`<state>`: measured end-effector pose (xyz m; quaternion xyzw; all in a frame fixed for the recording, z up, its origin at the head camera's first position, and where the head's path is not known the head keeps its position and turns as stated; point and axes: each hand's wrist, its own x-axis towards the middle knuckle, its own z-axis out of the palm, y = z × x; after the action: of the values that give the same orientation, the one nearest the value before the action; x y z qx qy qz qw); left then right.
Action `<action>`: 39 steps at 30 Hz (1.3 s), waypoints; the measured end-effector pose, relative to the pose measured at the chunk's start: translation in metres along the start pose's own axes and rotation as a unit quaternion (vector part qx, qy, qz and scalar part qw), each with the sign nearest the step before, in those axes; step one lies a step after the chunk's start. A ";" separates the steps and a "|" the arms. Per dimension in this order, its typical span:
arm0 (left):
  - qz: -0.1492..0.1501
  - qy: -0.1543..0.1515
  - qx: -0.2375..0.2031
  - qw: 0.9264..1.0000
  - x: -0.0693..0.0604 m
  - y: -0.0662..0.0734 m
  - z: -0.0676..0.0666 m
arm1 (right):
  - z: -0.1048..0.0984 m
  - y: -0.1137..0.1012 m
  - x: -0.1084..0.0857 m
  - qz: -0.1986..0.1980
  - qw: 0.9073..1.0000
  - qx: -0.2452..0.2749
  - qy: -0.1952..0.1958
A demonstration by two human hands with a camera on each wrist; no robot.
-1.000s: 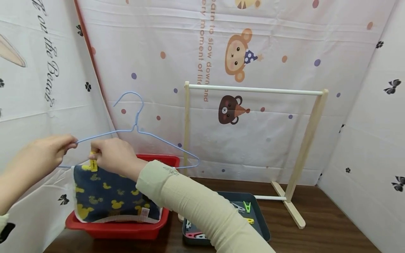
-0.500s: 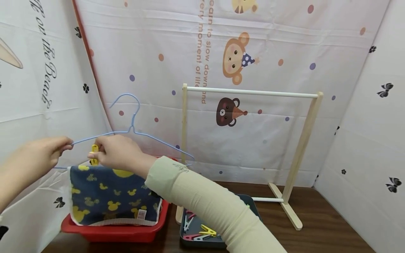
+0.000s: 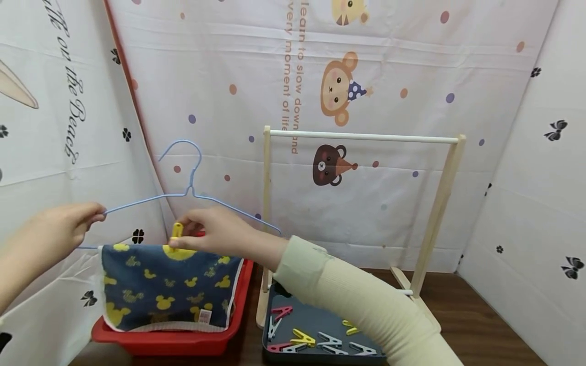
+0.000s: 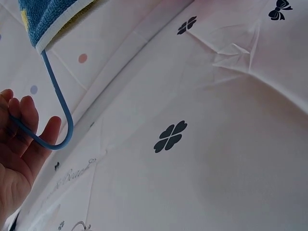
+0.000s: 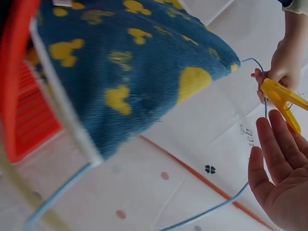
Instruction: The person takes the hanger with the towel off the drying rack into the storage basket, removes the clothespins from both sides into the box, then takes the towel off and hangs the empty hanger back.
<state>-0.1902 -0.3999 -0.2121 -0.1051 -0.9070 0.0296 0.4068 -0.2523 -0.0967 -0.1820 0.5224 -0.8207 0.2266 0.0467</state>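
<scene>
My left hand (image 3: 64,231) pinches the left arm of a blue wire hanger (image 3: 137,203), held upright with its hook on top. Over the hanger's lower bar hangs a dark blue towel (image 3: 148,284) with yellow mouse-head shapes. At the towel's top edge, near its middle, my right hand (image 3: 220,231) pinches a yellow clothespin (image 3: 177,230). In the right wrist view the clothespin (image 5: 286,103) stands apart from the cloth, which drapes beside it. The left wrist view shows the hanger's rounded end (image 4: 67,130) by the left fingers.
Behind and below the towel stands a red basket (image 3: 178,345). A dark tray (image 3: 311,302) with several clothespins lies right of it, partly under my right sleeve. A wooden rack (image 3: 437,208) with a white top bar (image 3: 361,136) stands at the right. Printed cloth surrounds the table.
My right hand has lifted slightly with the yellow clothespin from the towel's left part and moved right along its top edge. My left hand keeps the hanger in nearly the same place.
</scene>
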 end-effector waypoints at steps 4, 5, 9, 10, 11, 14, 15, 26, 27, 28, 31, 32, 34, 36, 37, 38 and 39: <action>-0.020 -0.018 0.002 1.000 0.000 0.000 -0.001 | -0.003 0.018 -0.031 0.013 1.000 0.016 0.003; -0.022 -0.018 0.002 1.000 0.000 0.000 -0.002 | -0.003 0.022 -0.039 0.012 1.000 0.018 0.004; -0.025 -0.013 0.002 1.000 -0.001 0.004 -0.005 | -0.002 0.041 -0.071 0.006 1.000 0.030 -0.002; -0.025 -0.011 0.002 1.000 -0.001 0.005 -0.006 | -0.001 0.047 -0.079 0.005 1.000 0.029 -0.004; -0.025 -0.011 0.002 1.000 -0.001 0.005 -0.006 | 0.001 0.053 -0.087 0.007 1.000 0.029 -0.009; -0.032 -0.020 -0.001 0.999 0.000 0.007 -0.008 | 0.007 0.073 -0.110 0.018 0.999 0.026 -0.025; -0.033 -0.022 0.000 0.999 0.000 0.007 -0.008 | 0.009 0.080 -0.117 0.022 0.999 0.022 -0.031; -0.024 -0.024 -0.005 0.999 -0.002 0.003 -0.001 | 0.032 0.149 -0.180 0.074 0.990 0.004 -0.116; -0.024 -0.025 -0.005 0.999 -0.002 0.003 -0.002 | 0.034 0.153 -0.182 0.082 0.990 0.004 -0.119; -0.023 -0.025 -0.005 0.999 -0.003 0.003 -0.002 | 0.035 0.158 -0.184 0.090 0.988 0.001 -0.122; -0.024 -0.023 -0.006 0.999 -0.003 0.004 -0.003 | 0.041 0.168 -0.187 0.124 0.984 -0.004 -0.125; -0.021 -0.019 -0.006 1.000 -0.004 0.004 -0.003 | 0.043 0.172 -0.187 0.130 0.983 -0.009 -0.128; -0.018 -0.013 -0.005 1.000 -0.004 0.005 -0.003 | 0.047 0.176 -0.187 0.141 0.981 -0.019 -0.133; -0.018 -0.012 -0.006 1.000 -0.005 0.006 -0.003 | 0.051 0.180 -0.187 0.152 0.978 -0.027 -0.138; -0.016 -0.010 -0.006 1.000 -0.005 0.006 -0.003 | 0.054 0.182 -0.186 0.157 0.977 -0.031 -0.141; -0.016 -0.011 -0.006 1.000 -0.005 0.007 -0.003 | 0.056 0.184 -0.186 0.162 0.976 -0.037 -0.143; -0.018 -0.016 -0.007 1.000 -0.005 0.008 -0.003 | 0.058 0.186 -0.185 0.168 0.974 -0.043 -0.146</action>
<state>-0.1838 -0.3936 -0.2146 -0.0906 -0.9152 0.0176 0.3923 -0.3230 0.0992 -0.3524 0.4017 -0.9038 0.1172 -0.0898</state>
